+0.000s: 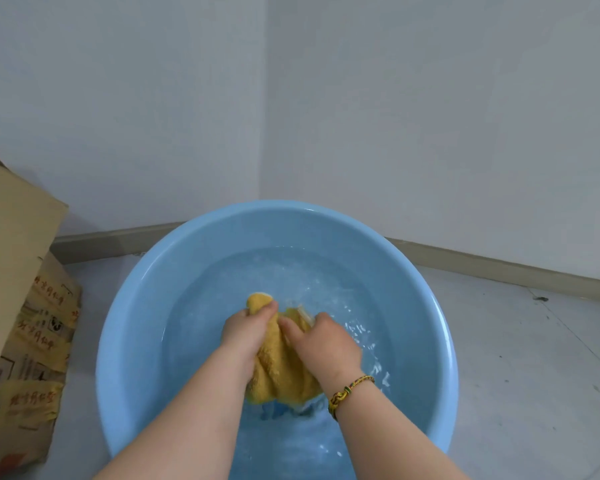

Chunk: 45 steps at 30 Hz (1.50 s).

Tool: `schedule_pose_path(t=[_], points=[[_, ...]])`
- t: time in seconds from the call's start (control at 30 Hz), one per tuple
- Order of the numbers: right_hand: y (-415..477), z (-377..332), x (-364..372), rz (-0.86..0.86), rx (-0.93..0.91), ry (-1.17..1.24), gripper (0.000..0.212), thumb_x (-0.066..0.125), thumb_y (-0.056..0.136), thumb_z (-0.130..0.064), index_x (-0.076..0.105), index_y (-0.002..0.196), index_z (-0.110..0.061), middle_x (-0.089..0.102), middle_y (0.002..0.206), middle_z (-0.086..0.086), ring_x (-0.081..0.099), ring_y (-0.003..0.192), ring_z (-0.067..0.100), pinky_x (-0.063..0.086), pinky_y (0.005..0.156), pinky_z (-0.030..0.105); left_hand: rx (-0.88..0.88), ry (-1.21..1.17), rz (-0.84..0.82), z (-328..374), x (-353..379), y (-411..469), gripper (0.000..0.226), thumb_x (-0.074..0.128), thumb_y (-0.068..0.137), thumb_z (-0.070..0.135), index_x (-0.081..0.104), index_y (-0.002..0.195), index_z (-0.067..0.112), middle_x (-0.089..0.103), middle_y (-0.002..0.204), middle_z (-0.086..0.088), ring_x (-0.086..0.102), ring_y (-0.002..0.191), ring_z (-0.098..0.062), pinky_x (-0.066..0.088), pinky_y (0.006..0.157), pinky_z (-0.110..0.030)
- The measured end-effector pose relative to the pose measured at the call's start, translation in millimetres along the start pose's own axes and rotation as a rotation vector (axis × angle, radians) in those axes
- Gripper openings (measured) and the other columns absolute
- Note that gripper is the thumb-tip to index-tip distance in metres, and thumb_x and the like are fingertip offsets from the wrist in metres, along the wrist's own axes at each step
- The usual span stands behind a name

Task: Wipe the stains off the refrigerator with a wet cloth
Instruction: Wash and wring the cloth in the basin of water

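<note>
A round, smooth light-blue plastic basin [125, 341] sits on a pale tiled floor [520, 368], holding rippled water [319, 282]. Inside the basin, near its centre, a bunched, nubby mustard-yellow terry cloth [281, 368] lies partly in the water. The left hand [245, 332] grips the cloth's upper fold, fingers curled round it. The right hand [326, 344] presses into the cloth beside it; its fingertips are buried, apparently pinching fabric. A braided multicoloured cord bracelet [349, 393] circles the right wrist. Left of the basin stands a printed brown cardboard box [25, 306].
</note>
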State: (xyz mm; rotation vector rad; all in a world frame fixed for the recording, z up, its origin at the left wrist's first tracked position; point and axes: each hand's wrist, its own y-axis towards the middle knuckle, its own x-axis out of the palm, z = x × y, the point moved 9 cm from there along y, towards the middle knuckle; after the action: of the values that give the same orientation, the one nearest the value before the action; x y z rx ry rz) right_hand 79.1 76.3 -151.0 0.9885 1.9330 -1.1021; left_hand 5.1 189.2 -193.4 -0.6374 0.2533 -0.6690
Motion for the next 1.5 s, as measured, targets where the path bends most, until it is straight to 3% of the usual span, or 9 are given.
schedule_pose_path(t=[0.27, 0.5, 0.67, 0.8, 0.87, 0.97, 1.1, 1.3, 1.5], points=[[12.2, 24.6, 32.3, -0.171, 0.054, -0.073, 0.021, 0.041, 0.092, -0.022, 0.055, 0.103, -0.011, 0.061, 0.107, 0.006, 0.057, 0.102, 0.027, 0.038, 0.076, 0.024, -0.018, 0.633, 0.163, -21.6, -27.7, 12.4, 0.041, 0.057, 0.087, 0.034, 0.059, 0.112, 0.003, 0.060, 0.117, -0.016, 0.057, 0.104, -0.032, 0.045, 0.083, -0.032], [2.6, 12.0, -5.2, -0.032, 0.090, 0.622, 0.016, 0.045, 0.092, -0.019, 0.054, 0.079, -0.016, 0.050, 0.069, 0.000, 0.047, 0.063, 0.017, 0.036, 0.054, 0.024, -0.181, -0.248, -0.053, -22.2, 6.2, -2.2, 0.021, 0.053, 0.092, 0.021, 0.056, 0.105, 0.004, 0.060, 0.082, -0.015, 0.057, 0.072, -0.026, 0.047, 0.069, -0.034], [-33.3, -38.3, -23.8, 0.131, -0.375, 0.115, 0.035, 0.040, 0.091, -0.015, 0.041, 0.126, -0.019, 0.040, 0.117, 0.004, 0.053, 0.098, 0.031, 0.035, 0.069, 0.030, -0.007, -0.384, -0.295, 18.1, 40.9, -27.9, 0.035, 0.060, 0.075, 0.047, 0.064, 0.091, 0.016, 0.066, 0.084, -0.007, 0.063, 0.077, -0.022, 0.050, 0.074, -0.032], [-55.8, -49.5, -30.9, 0.377, -0.574, -0.022, 0.051, 0.044, 0.067, -0.023, 0.050, 0.117, -0.024, 0.058, 0.095, -0.002, 0.054, 0.080, 0.019, 0.048, 0.061, 0.024, 0.106, -0.551, -0.212, 33.3, 29.3, -30.9, 0.013, 0.055, 0.087, 0.024, 0.061, 0.096, 0.017, 0.062, 0.074, -0.004, 0.062, 0.054, -0.012, 0.052, 0.052, -0.020], [-54.2, -35.1, -41.0, 0.470, -0.517, 0.128, 0.066, 0.050, 0.071, -0.030, 0.030, 0.134, -0.028, 0.050, 0.123, 0.002, 0.041, 0.110, 0.016, 0.040, 0.092, 0.026, 0.123, -0.595, -0.276, 40.5, 31.2, -32.5, 0.017, 0.047, 0.092, 0.026, 0.061, 0.094, 0.016, 0.065, 0.071, -0.006, 0.064, 0.052, -0.011, 0.054, 0.050, -0.022], [-33.3, -20.2, -24.4, 0.106, -0.389, 0.485, 0.102, 0.069, 0.077, -0.025, -0.007, 0.144, -0.026, 0.022, 0.145, -0.002, 0.020, 0.137, 0.013, 0.018, 0.109, 0.019, 0.084, -0.670, -0.375, 49.5, 37.0, -40.3, 0.039, 0.037, 0.092, 0.044, 0.062, 0.085, 0.016, 0.069, 0.061, -0.005, 0.067, 0.053, -0.016, 0.056, 0.048, -0.029], [-23.5, -26.2, -14.2, -0.183, -0.386, 0.507, 0.086, 0.064, 0.075, -0.009, 0.016, 0.142, -0.032, 0.061, 0.099, 0.000, 0.060, 0.077, 0.013, 0.052, 0.075, 0.029, -0.029, -0.719, -0.441, 50.3, 37.7, -47.9, 0.061, 0.031, 0.092, 0.051, 0.065, 0.059, 0.013, 0.064, 0.057, -0.008, 0.065, 0.054, -0.018, 0.054, 0.055, -0.026], [-25.3, -41.3, -72.0, 0.544, -0.667, -0.297, 0.028, 0.070, 0.058, -0.024, 0.062, 0.084, -0.018, 0.058, 0.073, -0.001, 0.059, 0.064, 0.021, 0.035, 0.047, 0.020, -0.115, -0.383, -0.714, 44.4, 49.9, -69.5, 0.034, 0.044, 0.090, 0.023, 0.066, 0.077, 0.001, 0.068, 0.064, -0.015, 0.062, 0.075, -0.027, 0.045, 0.078, -0.049], [-50.3, -64.8, -83.9, 0.939, -1.087, -0.471, 0.015, 0.048, 0.063, -0.009, 0.039, 0.072, -0.016, 0.044, 0.063, 0.004, 0.033, 0.063, 0.022, 0.031, 0.059, 0.029, -0.082, 0.176, -0.992, 19.8, 59.7, -86.2, 0.024, 0.059, 0.070, 0.018, 0.054, 0.090, 0.007, 0.067, 0.068, -0.005, 0.065, 0.068, -0.021, 0.046, 0.043, -0.022]])
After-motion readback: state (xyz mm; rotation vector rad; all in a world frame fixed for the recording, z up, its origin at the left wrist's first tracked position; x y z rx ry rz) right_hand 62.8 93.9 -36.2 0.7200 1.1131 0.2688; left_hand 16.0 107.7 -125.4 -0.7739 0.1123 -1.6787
